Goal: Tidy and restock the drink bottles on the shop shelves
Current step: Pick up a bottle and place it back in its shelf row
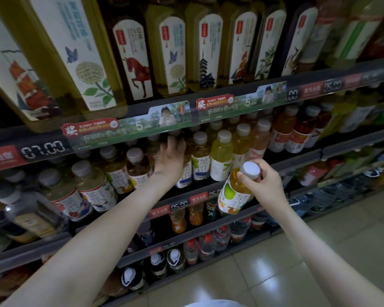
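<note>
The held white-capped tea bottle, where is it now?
In the head view, right of centre: the tea bottle, tilted, gripped at its neck by the right hand, in front of the 05.00 price rail, below the pale yellow bottle.

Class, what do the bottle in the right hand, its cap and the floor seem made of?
Clear amber-filled drink bottle: likely glossy plastic; liquid shows through. Pale grey ridged cap: probably matte plastic, moulded ribs. Beige floor tiles: seemingly glazed ceramic; grout lines, bright reflections.

Pale floor tiles [275,273] spread at my near right. Far left, a digital price tag [45,149] reads 07.00, a green promotional strip [129,127] just right of it.
</note>
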Motion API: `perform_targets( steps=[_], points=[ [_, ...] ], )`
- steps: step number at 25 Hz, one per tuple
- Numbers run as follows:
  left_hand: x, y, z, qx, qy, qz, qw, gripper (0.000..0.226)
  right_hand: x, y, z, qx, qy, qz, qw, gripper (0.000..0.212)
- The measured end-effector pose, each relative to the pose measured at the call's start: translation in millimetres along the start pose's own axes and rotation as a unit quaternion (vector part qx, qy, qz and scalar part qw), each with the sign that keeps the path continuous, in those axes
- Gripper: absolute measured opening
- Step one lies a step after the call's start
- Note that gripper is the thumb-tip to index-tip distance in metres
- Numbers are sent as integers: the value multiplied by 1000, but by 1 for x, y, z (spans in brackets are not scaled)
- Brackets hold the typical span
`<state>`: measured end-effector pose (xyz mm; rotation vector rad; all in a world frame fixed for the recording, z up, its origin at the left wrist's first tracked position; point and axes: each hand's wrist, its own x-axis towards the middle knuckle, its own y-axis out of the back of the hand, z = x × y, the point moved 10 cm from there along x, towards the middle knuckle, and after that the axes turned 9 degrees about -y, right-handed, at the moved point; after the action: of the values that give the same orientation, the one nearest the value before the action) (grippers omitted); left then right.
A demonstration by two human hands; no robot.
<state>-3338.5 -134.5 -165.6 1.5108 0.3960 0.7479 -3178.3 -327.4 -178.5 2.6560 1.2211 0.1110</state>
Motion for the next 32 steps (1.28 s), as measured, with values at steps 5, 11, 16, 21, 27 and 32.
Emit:
perform_targets(
  steps=[5,11,16,21,27,32],
  points=[
    [-20,8,6,93,-47,62,993,71,2,-19,-14,-22,32,-31,999,19],
    [-69,18,-68,86,71,56,992,45,-2,-70,-43,-45,95,-104,989,19],
    [-87,49,-80,35,23,106,993,34,-6,-107,-54,-23,120,-133,984,19],
    [-130,36,-89,-38,80,42,995,46,-6,-122,-59,-16,136,-145,980,18],
    [-177,40,-123,-171,147,94,970,32,-2,-137,-56,-11,124,-132,983,19],
    [-184,46,-135,-152,155,91,972,39,-3,-162,-67,-46,136,-132,981,22]
  ],
)
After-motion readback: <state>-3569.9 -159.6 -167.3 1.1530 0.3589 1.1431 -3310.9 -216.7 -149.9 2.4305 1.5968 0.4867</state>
